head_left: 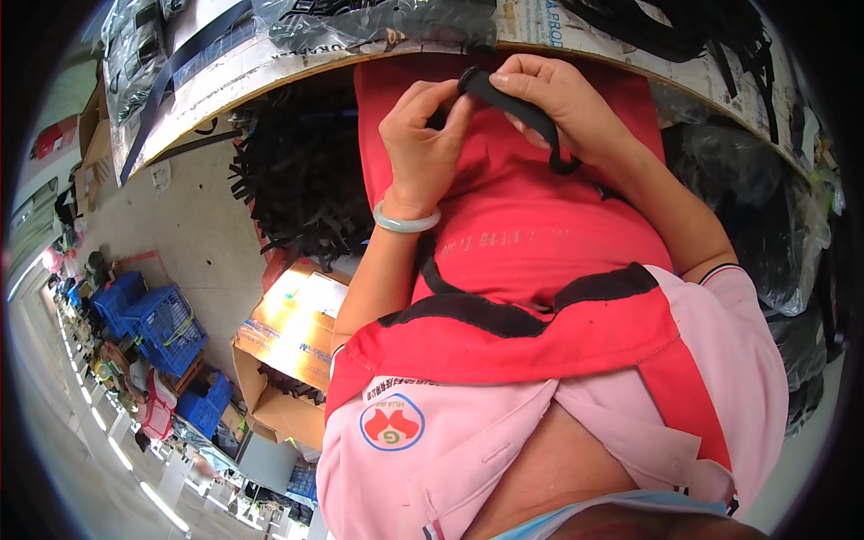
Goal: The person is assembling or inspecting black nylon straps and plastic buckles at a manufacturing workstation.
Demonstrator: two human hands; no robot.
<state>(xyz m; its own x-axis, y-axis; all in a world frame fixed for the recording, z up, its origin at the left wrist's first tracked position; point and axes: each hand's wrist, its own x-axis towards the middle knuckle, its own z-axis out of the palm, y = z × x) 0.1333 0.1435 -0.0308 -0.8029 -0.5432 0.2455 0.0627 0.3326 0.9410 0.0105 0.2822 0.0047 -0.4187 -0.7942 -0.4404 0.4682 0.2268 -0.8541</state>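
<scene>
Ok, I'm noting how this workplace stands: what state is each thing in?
Black strap: bent, its loose end curled.
Left hand: closed in a pinch on the strap.
Right hand: closed on the strap.
Red apron: worn.
Pale bangle: worn.
Cardboard box: open, dark pieces inside.
Black strips: loose, heaped.
Blue crates: contents too small to tell.

A strap coloured plain black is seen against an apron of bright red, trimmed with black and marked with faint pale lettering. The shirt is coloured light pink, its chest decorated with a badge ringed in blue, with red shapes and green detail inside. The bangle is tinted pale green. Black is repeated in heaped strips; the crates are coloured blue.
</scene>
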